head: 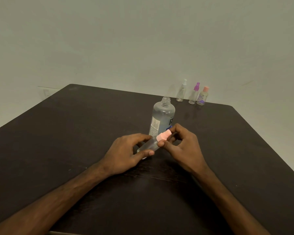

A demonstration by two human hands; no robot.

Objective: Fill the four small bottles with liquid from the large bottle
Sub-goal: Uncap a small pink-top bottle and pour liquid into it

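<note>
A large clear bottle (162,116) with a white label stands uncapped at the table's middle, partly filled with clear liquid. Just in front of it my left hand (126,153) grips the body of a small clear bottle (148,145), held tilted above the table. My right hand (182,146) pinches that bottle's pink spray cap (164,135) between thumb and fingers. Three other small bottles stand at the far right edge: one with a white cap (182,91), one with a purple cap (193,94), one with a pink cap and flower print (202,96).
The dark brown table (75,133) fills the lower view, with a pale wall behind it. A bit of blue (168,128) shows behind my right fingers at the large bottle's base.
</note>
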